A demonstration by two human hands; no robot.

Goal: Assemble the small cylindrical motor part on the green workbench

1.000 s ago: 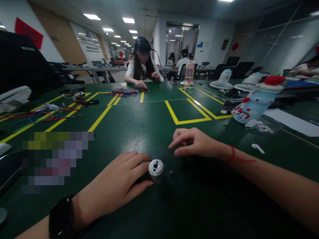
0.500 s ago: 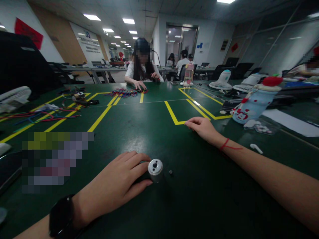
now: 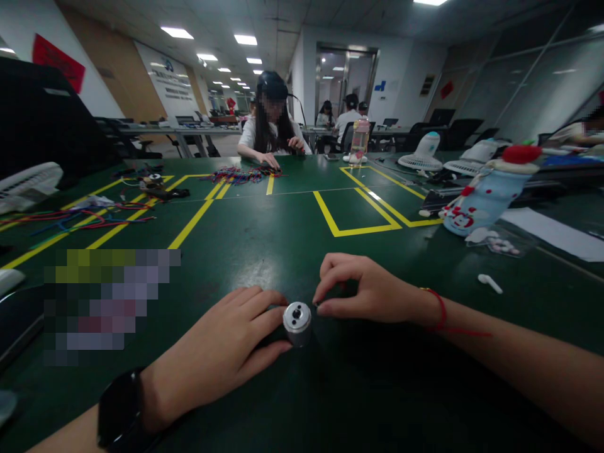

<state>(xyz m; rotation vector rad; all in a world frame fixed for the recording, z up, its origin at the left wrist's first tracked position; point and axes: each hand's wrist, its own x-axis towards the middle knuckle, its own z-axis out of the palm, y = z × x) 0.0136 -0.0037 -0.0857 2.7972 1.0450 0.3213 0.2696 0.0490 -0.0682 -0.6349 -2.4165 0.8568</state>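
A silver cylindrical motor (image 3: pixel 297 322) stands upright on the green table, its top face showing a dark centre and two small holes. My left hand (image 3: pixel 221 336), with a black watch at the wrist, grips the motor from the left between fingers and thumb. Just right of the motor, my right hand (image 3: pixel 368 289) has its index finger and thumb brought together, apart from the motor. A tiny dark piece (image 3: pixel 317 304) shows at those fingertips, mostly hidden by them. A red string is around the right wrist.
A blue bottle (image 3: pixel 486 195), a white earbud (image 3: pixel 489 283) and a small clear bag (image 3: pixel 503 244) lie to the right. Coloured wires (image 3: pixel 94 220) are at left. Across the table, a person's hand (image 3: pixel 268 161) touches a wire bundle (image 3: pixel 233 175). Yellow tape (image 3: pixel 365 231) marks the table.
My right hand has come left and nearer, down to beside the motor. The small dark round piece that lay there is gone from the tabletop. My left hand stays on the motor.
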